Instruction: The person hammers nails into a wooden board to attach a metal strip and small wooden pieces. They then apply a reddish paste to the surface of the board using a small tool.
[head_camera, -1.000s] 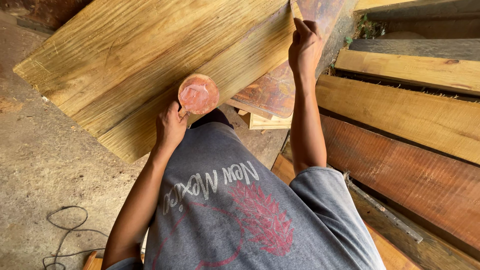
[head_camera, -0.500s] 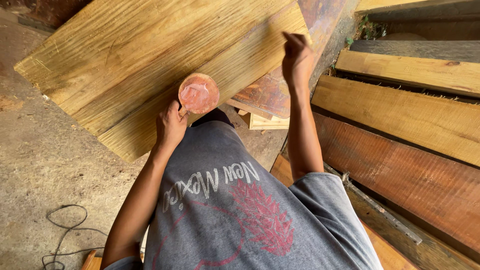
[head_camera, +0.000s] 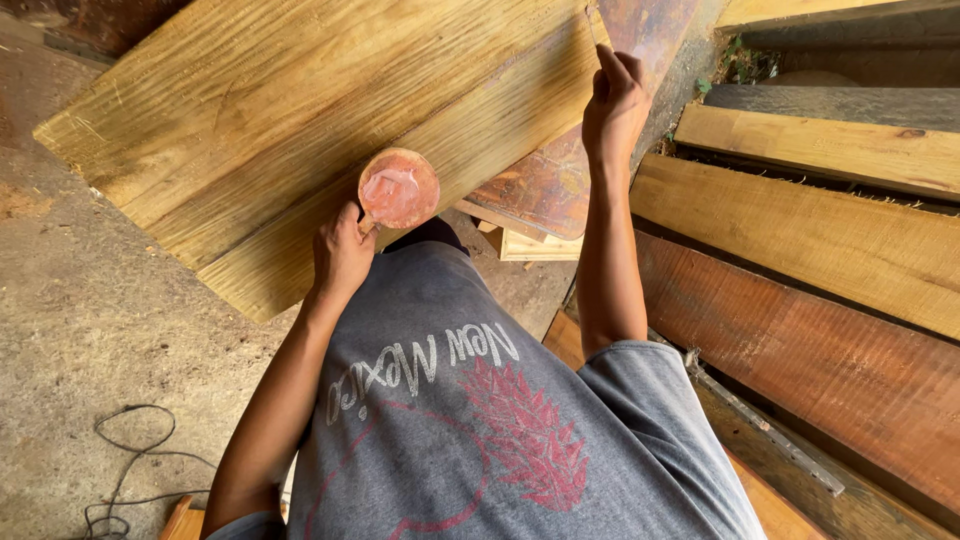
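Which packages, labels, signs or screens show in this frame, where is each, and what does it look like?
No packages, labels, signs or screens in view.
Nearest thing: small round container, held in the left hand against the pale wooden board; reddish-brown, pinkish paste inside, no label visible.
Only print: pale lettering and a red leaf-like graphic on the grey shirt.

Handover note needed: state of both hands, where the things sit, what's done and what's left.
Left hand: holds a small round container of pinkish paste against the big pale plank.
Right hand: raised at the plank's far right edge, pinching a thin tool; the tool's kind is unclear.
Done: no paste visible on the plank face.
Left: cannot tell how much of the edge is treated.
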